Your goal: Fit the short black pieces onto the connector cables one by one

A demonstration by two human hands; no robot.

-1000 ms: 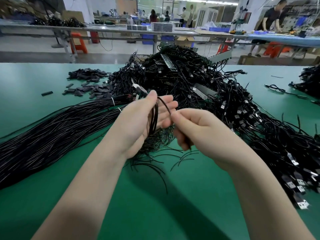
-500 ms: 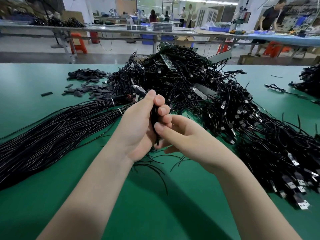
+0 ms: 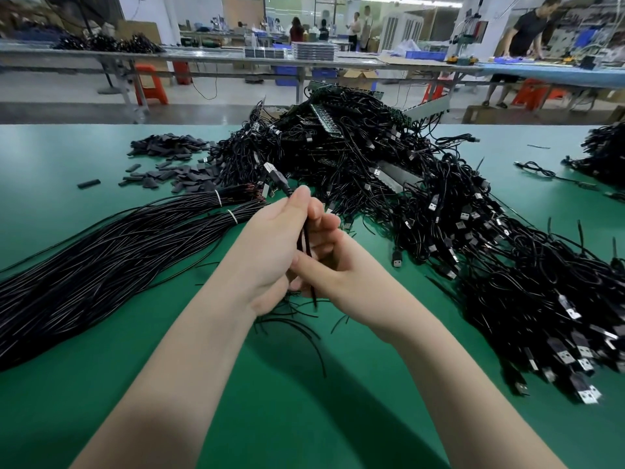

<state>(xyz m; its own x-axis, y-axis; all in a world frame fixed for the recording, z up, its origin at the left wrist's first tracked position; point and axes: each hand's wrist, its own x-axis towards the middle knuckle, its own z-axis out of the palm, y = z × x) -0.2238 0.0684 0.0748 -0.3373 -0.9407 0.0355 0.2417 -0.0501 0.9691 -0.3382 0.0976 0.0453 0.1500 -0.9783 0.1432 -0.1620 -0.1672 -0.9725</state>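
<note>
Two hands are meeting over the middle of the green desk [image 3: 101,384], nearer its near edge than its far one. The left hand [image 3: 270,252] is gripping a connector cable [image 3: 306,236], fingers curled round the black lead, whose USB plug [image 3: 274,173] is sticking up past the fingertips toward the far edge. The right hand [image 3: 341,272] is now pressing against the left, thumb and fingers pinching the same lead just below the left fingers; a second ago it was standing apart, with a loop of cable showing between the two hands. That loop is no longer showing, and the free tail is hanging down from the right hand toward loose cable ends [image 3: 297,319] lying on the desk beneath. Whether a short black piece is sitting between the right fingertips cannot be told; the closing of the hands suggests one is being slid onto the lead.

Further out, tied bundles of plain black leads [image 3: 101,258] are running toward the left edge, and a large heap of finished-looking USB cables [image 3: 473,231] is spreading toward the right edge. Near the far left corner the short black pieces [image 3: 169,160] are lying in a loose pile, well apart from both hands. Judging by the heaps, many cables are awaiting fitting.
</note>
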